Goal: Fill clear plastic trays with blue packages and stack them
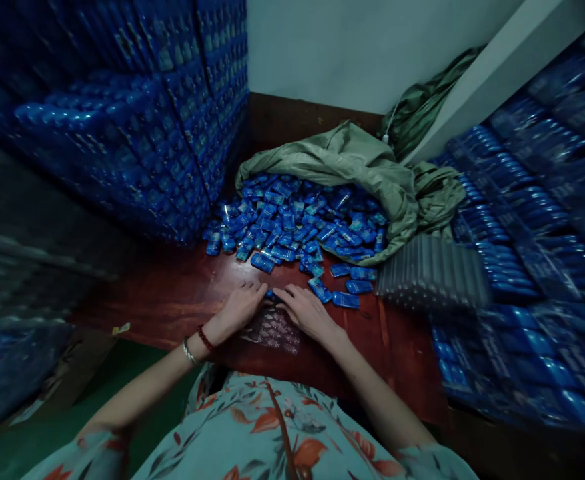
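Close together over the red table (172,287), both my hands have their fingertips at one small blue packet (271,294). My left hand (245,303) is closed at its left side, and my right hand (305,310) is closed at its right side. Beneath and between them lies a clear plastic tray (275,331) with rounded hollows. Just beyond my hands, a heap of small blue packets (287,223) spills from the mouth of a green sack (342,157). A few loose packets (345,299) lie right of my right hand.
Tall stacks of packed blue packets (137,147) rise at the left, with more stacks (532,220) at the right. A pile of nested clear trays (432,273) sits at the table's right. A pale beam (497,73) slants across the upper right.
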`<state>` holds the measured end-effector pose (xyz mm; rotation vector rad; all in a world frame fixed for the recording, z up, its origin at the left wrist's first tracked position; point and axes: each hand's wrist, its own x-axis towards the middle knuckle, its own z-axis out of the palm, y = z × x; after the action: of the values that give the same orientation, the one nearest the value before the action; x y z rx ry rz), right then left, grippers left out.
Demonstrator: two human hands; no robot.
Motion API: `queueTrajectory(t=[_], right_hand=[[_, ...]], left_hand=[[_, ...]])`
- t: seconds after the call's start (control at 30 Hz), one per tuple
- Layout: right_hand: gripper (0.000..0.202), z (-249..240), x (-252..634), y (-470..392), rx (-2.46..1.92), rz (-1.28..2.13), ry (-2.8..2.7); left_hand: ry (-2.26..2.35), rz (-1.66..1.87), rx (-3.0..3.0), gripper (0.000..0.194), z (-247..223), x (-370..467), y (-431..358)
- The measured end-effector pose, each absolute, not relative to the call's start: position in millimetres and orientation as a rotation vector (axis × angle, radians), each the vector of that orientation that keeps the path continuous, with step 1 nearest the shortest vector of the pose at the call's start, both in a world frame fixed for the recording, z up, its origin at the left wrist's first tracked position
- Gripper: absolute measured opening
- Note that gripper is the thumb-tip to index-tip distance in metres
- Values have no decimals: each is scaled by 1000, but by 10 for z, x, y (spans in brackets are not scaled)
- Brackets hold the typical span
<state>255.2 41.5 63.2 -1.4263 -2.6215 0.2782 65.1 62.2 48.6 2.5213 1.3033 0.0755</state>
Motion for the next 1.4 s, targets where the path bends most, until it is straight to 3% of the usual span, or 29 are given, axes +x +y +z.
queueTrajectory(t=[0.1,0.23,0.37,0.47,0.73,0.83,0.93,1.03,1.17,1.3,1.4], right_hand=[[36,543,2775,348,-1462,321,-2283],[31,432,3094,334,-1867,225,-1824],[31,441,3158,434,-2320,155,-1960],[36,469,3030,491,-2378,106,-2118],[28,530,2894,391,-2288,113,-2326],[27,478,2925,219,-2221,155,-2323],[24,375,2956,-9,-2179,332,-2108],[37,313,2963,-196,-2030,610,-1707],[45,366,2866,-282,-1760,1075,-1151],[51,402,2692,-278,-1411,1609,-811],[60,315,2611,-283,-1342,1718,-844]], left_hand=[[1297,277,2451,50,534,509,753],[1497,419,2265,40,499,414,1094],[1686,281,2252,47,356,588,1432],[1711,197,2289,53,259,711,1550],[1521,450,2239,17,100,376,1261],[1571,555,2054,20,152,135,912],[1628,709,1769,28,250,-61,510],[1647,825,1511,42,321,-86,168],[1477,826,1280,43,307,117,-45],[1325,747,1289,48,239,285,-43],[1311,720,1499,55,205,318,6]])
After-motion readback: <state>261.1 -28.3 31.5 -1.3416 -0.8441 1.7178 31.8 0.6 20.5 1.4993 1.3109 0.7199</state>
